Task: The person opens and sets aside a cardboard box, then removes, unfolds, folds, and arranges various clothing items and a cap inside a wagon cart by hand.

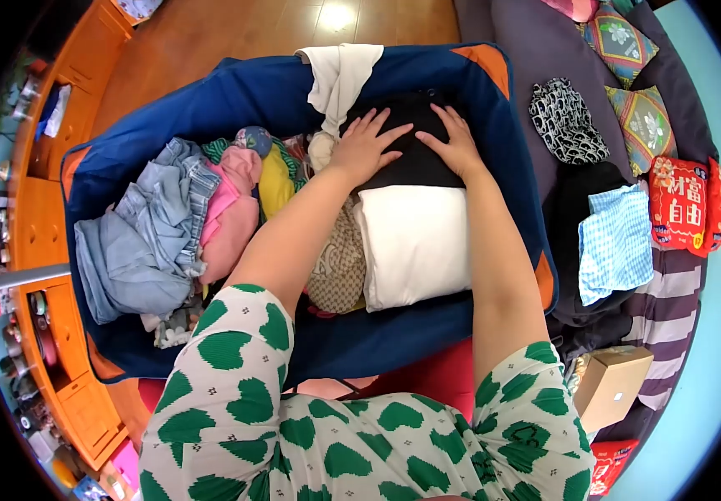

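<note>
Both hands lie on a folded black garment (415, 154) at the far right end of a large blue fabric storage bag (243, 79) with orange corners. My left hand (366, 149) has its fingers spread over the garment's left part. On the right part rests my right hand (452, 144), fingers stretched out. Just nearer to me sits a folded white garment (419, 242). Beside it lies a brown patterned cloth item (335, 263). A cream cloth (340, 79) drapes over the bag's far rim near my left hand.
Crumpled blue denim (139, 238), pink clothing (233, 209) and a yellow piece (275, 184) fill the bag's left side. On the sofa at right lie a black-and-white patterned item (568, 121), blue checked cloth (615, 242), red packages (680, 204) and a cardboard box (615, 384). Orange cabinets (47, 217) line the left.
</note>
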Demonstrator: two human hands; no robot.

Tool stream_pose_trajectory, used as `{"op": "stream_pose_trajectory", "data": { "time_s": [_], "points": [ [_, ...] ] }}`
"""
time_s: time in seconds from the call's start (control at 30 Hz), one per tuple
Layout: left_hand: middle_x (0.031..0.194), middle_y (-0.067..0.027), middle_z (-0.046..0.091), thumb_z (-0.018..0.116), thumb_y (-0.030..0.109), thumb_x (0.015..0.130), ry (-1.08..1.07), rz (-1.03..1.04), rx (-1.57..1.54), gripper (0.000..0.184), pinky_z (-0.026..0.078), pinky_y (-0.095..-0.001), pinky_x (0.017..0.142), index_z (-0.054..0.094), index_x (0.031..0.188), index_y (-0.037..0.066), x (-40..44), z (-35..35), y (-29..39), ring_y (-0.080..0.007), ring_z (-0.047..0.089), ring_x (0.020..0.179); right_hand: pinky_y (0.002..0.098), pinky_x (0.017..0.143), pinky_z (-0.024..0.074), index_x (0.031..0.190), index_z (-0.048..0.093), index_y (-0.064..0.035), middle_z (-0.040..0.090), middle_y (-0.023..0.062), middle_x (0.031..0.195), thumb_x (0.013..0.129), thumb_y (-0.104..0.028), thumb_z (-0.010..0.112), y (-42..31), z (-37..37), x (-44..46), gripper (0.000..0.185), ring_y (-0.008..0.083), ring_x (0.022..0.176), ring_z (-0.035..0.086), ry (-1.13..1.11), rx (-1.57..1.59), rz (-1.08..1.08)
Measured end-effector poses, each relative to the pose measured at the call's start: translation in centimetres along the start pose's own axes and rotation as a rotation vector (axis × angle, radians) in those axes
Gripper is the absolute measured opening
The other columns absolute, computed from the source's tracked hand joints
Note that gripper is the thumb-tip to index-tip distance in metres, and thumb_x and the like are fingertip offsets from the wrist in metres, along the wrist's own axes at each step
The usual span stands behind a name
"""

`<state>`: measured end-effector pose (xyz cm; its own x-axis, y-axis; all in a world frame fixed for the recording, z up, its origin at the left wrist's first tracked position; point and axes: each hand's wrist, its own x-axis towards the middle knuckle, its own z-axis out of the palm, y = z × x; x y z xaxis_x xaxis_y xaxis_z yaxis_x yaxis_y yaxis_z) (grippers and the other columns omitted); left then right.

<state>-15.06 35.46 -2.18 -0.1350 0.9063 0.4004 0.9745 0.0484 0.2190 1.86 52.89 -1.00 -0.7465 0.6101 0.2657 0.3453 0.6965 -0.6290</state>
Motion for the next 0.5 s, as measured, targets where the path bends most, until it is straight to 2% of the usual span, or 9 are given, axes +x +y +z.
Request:
{"op": "stream_pose_trajectory", "data": {
  "time_s": [0.17, 0.27, 0.3, 0.33, 0.37, 0.47, 0.5],
  "points": [
    [0.157, -0.0206, 0.038, 0.06, 0.044, 0.098, -0.087, -0.044, -0.025, 0.058, 0.029, -0.0516, 0.118, 0.042, 0.152, 0.037, -0.5, -1.2, 0.0, -0.0403, 0.034, 0.146, 0.0419, 0.12, 0.0269, 0.148, 0.05, -0.0178, 0.04, 0.02, 0.156, 0.09, -0.05, 0.069, 1.3, 0.5, 0.4, 0.069, 0.037, 0.145, 0.034, -0.012, 0.077, 0.025],
    [0.156, -0.0215, 0.039, 0.06, 0.038, 0.098, -0.2, -0.196, 0.015, 0.053, 0.027, -0.0552, 0.117, 0.049, 0.149, 0.029, -2.0, -3.8, 2.1, -0.0444, 0.034, 0.144, 0.0415, 0.121, 0.0262, 0.149, 0.048, -0.0152, 0.039, 0.0201, 0.156, 0.094, -0.049, 0.063, 0.5, 1.0, 0.3, 0.066, 0.0374, 0.145, 0.033, 0.005, -0.024, 0.037],
    [0.151, -0.0223, 0.045, 0.06, 0.034, 0.097, -0.22, -0.218, -0.003, 0.047, 0.027, -0.055, 0.118, 0.057, 0.142, 0.024, -3.3, -5.3, 2.9, -0.0468, 0.035, 0.142, 0.0414, 0.121, 0.0262, 0.149, 0.047, -0.0145, 0.039, 0.0203, 0.156, 0.095, -0.049, 0.062, 0.2, 0.9, 0.2, 0.066, 0.0377, 0.145, 0.033, 0.006, -0.057, 0.038],
    [0.14, -0.0205, 0.056, 0.062, 0.034, 0.095, -0.289, -0.208, 0.041, 0.041, 0.028, -0.0557, 0.117, 0.064, 0.134, 0.019, -4.3, -7.9, 3.9, -0.0419, 0.04, 0.14, 0.0414, 0.121, 0.0262, 0.149, 0.046, -0.0138, 0.039, 0.0205, 0.156, 0.096, -0.049, 0.061, 0.0, 0.8, 0.2, 0.066, 0.038, 0.145, 0.033, 0.007, -0.09, 0.039],
    [0.134, -0.0194, 0.06, 0.062, 0.034, 0.095, -0.363, -0.177, -0.006, 0.04, 0.031, -0.0553, 0.114, 0.065, 0.131, 0.017, -5.6, -11.0, 4.7, -0.039, 0.046, 0.135, 0.0417, 0.121, 0.0268, 0.149, 0.046, -0.0126, 0.039, 0.0211, 0.156, 0.097, -0.05, 0.058, 0.5, 1.1, 0.6, 0.065, 0.0387, 0.145, 0.034, 0.007, -0.128, 0.007],
    [0.124, -0.0173, 0.066, 0.063, 0.031, 0.095, -0.496, -0.179, -0.141, 0.038, 0.039, -0.0513, 0.107, 0.066, 0.127, 0.012, -11.2, -18.4, 6.0, -0.0344, 0.058, 0.12, 0.0459, 0.118, 0.0301, 0.143, 0.052, -0.0096, 0.053, 0.0214, 0.143, 0.098, -0.039, 0.055, 0.2, 1.5, 0.8, 0.054, 0.0385, 0.132, 0.049, 0.088, -0.374, -0.124],
    [0.121, -0.0168, 0.067, 0.064, 0.03, 0.095, -0.519, -0.192, -0.183, 0.037, 0.042, -0.0496, 0.105, 0.066, 0.127, 0.011, -13.3, -20.3, 6.1, -0.0335, 0.062, 0.115, 0.0485, 0.116, 0.0324, 0.141, 0.054, -0.0091, 0.058, 0.0202, 0.136, 0.097, -0.036, 0.056, -1.8, 1.5, 0.3, 0.051, 0.038, 0.126, 0.053, 0.084, -0.609, -0.107]
  ]
}}
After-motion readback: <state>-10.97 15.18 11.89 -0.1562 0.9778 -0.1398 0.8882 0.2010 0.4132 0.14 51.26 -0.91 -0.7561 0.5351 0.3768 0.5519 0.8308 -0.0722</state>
